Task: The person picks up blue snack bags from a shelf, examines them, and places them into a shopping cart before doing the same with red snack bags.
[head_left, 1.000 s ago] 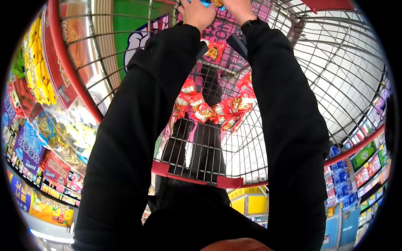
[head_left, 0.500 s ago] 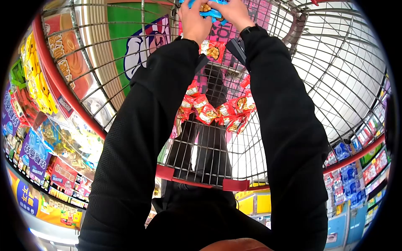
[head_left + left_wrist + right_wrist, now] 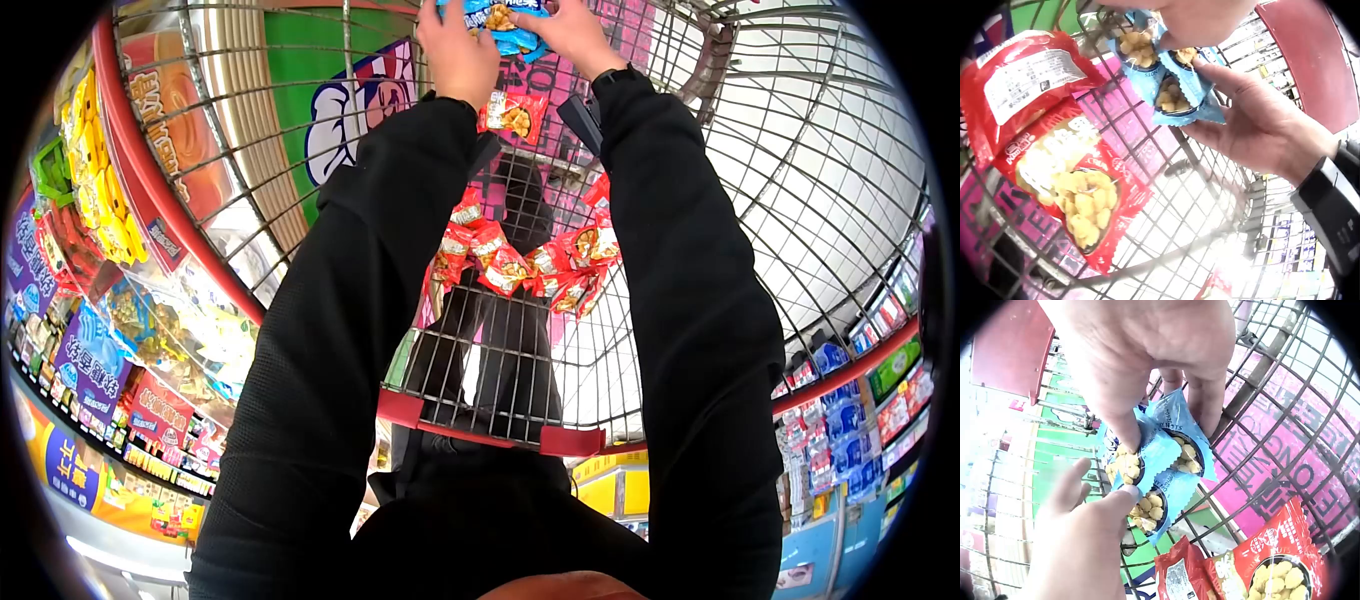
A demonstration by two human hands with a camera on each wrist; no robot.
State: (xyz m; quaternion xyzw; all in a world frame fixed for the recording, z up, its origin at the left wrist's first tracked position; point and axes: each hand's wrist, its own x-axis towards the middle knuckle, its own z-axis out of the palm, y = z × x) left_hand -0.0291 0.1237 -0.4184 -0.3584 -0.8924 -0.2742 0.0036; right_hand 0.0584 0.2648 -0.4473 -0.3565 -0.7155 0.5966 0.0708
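Blue snack packs (image 3: 516,42) are held in the left hand (image 3: 460,62) and right hand (image 3: 578,40), up over the wire cart (image 3: 218,270). Red packs (image 3: 500,262) are held inside it. Bright shop shelves (image 3: 130,472) are seen around.

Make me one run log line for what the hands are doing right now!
left hand: holding blue packets | right hand: holding blue packets | red packets: inside wire cart

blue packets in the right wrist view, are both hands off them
No, the right hand holds the blue packets and the left hand's thumb touches them.
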